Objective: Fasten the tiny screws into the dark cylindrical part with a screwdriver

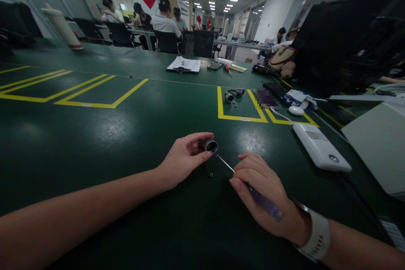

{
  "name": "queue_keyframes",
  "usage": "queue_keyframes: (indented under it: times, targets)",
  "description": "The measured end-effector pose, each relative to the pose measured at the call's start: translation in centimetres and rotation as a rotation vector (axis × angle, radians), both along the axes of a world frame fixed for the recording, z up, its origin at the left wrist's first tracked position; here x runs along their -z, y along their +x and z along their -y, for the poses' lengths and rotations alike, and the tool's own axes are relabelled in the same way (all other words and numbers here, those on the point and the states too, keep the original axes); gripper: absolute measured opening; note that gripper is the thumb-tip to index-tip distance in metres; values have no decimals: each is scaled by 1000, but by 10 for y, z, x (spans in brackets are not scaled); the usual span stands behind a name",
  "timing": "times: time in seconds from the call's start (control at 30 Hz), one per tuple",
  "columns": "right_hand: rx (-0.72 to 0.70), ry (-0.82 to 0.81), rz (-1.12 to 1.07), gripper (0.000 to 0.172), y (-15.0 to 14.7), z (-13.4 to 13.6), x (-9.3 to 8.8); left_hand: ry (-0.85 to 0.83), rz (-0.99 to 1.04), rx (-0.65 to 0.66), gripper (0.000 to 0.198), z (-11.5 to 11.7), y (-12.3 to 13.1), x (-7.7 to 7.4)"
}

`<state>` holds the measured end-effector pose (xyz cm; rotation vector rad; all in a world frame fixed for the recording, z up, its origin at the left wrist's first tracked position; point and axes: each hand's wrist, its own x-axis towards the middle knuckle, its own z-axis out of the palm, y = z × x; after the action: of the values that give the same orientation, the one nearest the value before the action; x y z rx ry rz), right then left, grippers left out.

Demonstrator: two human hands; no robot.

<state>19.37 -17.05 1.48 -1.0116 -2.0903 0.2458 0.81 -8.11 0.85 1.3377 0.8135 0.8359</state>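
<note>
My left hand (186, 156) is closed around a dark metal cylindrical part (210, 146), whose open end faces right and toward me. In my right hand (261, 192) is a screwdriver (265, 203) with a translucent purple handle and a thin metal shaft. Its tip is just right of the cylinder's opening, with a small gap between them; a tiny piece seems to sit at the tip, too small to make out. A small ring-like nut (211, 175) lies on the green table (126, 147) below the cylinder.
Metal parts (229, 97) lie inside a yellow taped frame (218, 105) ahead. A white power bank (321, 145) with a cable is at right, near a white box (379, 143). A clipboard (184, 64) and a phone (214, 66) lie farther back. People sit beyond.
</note>
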Motion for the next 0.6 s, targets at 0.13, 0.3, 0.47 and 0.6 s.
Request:
queue_keyframes:
  times: [0.13,0.3,0.47,0.6]
  targets:
    - [-5,-2,16,9,-2,1,0,51,-14,10,37,1,0,-2]
    - [4,-24,44,9,-4,-1,-1,86,-62,39,34,2,0,-2]
    - [19,-35,87,9,-5,-4,-1,107,-57,55,33,2,0,-2]
    - [14,-26,124,10,-8,-4,-2,114,-50,47,29,2,0,-1]
